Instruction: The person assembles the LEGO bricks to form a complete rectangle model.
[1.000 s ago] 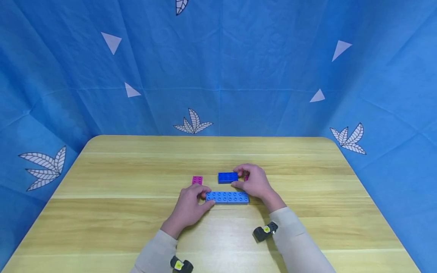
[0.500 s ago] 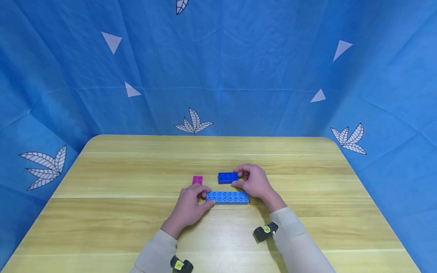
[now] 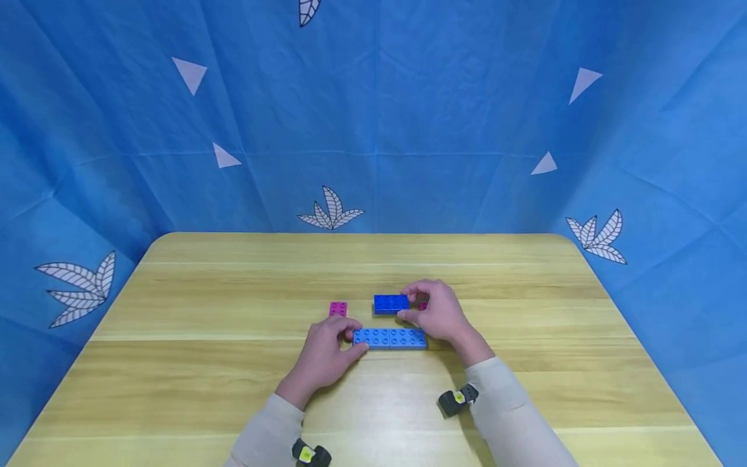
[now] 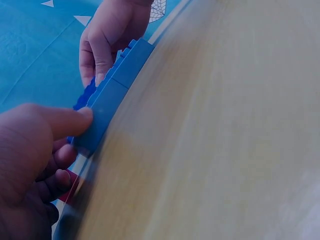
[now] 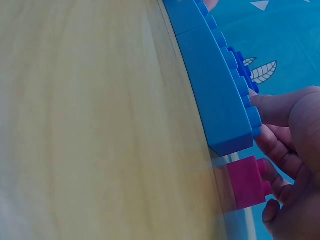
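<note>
Two light blue building bricks [image 3: 390, 338] lie end to end in a row across the table, studs up. My left hand [image 3: 322, 355] pinches the left end of this row between thumb and fingers. Behind the row is a dark blue brick [image 3: 390, 304], roughly parallel to it. My right hand [image 3: 440, 316] grips that brick's right end, thumb at the near side and fingers at the far side. In the right wrist view, a pink brick [image 5: 245, 182] stands beside the curled lower fingers; the head view shows little of it.
Another small pink brick [image 3: 338, 308] sits just beyond my left hand, partly covered by it. The wooden table [image 3: 233, 279] ends at the back against a blue patterned cloth [image 3: 443, 130].
The dark blue brick has shifted very slightly right with my right hand, and the right wrist has moved a little right. My left hand and the light blue row stay practically still.
</note>
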Demonstrator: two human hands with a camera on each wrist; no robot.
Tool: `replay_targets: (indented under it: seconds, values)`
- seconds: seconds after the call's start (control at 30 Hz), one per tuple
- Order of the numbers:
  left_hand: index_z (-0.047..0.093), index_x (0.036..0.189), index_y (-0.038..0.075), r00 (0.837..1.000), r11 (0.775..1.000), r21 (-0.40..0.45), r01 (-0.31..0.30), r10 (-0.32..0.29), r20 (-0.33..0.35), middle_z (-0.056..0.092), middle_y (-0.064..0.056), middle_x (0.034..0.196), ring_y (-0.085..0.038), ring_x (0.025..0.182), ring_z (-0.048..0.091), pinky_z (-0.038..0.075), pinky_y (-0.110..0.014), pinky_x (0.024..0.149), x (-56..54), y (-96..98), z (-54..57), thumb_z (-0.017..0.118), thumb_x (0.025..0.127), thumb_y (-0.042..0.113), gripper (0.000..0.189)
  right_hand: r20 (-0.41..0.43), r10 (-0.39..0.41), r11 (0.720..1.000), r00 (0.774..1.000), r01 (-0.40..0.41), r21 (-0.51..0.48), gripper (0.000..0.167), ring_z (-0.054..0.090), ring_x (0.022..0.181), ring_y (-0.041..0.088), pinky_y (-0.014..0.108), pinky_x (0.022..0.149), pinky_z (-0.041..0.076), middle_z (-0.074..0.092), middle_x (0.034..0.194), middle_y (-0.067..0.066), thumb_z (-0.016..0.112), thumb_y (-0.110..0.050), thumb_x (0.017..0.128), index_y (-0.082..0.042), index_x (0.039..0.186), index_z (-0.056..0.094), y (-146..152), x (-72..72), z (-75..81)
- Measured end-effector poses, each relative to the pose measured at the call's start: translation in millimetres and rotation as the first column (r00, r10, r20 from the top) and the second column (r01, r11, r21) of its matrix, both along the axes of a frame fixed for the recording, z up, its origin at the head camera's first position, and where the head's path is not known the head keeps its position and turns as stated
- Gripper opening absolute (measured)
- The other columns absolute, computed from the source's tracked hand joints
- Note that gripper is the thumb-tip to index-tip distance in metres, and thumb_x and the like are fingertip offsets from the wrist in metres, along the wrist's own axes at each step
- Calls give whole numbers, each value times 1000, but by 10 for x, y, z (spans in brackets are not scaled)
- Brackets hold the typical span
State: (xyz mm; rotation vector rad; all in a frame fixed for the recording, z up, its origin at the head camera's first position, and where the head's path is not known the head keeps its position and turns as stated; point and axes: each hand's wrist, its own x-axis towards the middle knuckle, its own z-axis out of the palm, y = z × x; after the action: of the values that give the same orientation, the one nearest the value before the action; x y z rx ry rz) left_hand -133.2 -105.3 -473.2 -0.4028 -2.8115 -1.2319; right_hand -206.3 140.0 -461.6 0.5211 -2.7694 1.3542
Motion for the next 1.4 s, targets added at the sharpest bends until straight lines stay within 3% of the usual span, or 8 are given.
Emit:
replay_targets:
  seconds: [0.37,0.93,1.4]
  values:
    - [71,109,11,1000,1000,9,-2,2,1,54,8,85,-14,76,47,40,-32,69,-4,-4,-15,82,85,24,29,14,-16,1000,1000,15,6,29,56,84,26,40,77,46,62,87,1,88,-13,77,-12,101,74,-15,79,87]
    - [72,109,11,1000,1000,18,1,-1,3,54,7,83,-15,76,47,39,-34,70,-11,-5,-19,82,85,24,28,24,23,1000,999,-22,-16,28,49,63,26,32,59,40,62,89,9,87,-11,78,-13,101,73,-33,226,207]
    - [72,109,11,1000,1000,20,3,-3,-10,54,7,83,-16,78,47,38,-36,73,-5,-6,-26,82,85,25,30,39,9,1000,999,-8,-23,30,51,71,25,35,63,43,62,86,8,88,-10,75,-11,101,73,-24,360,249]
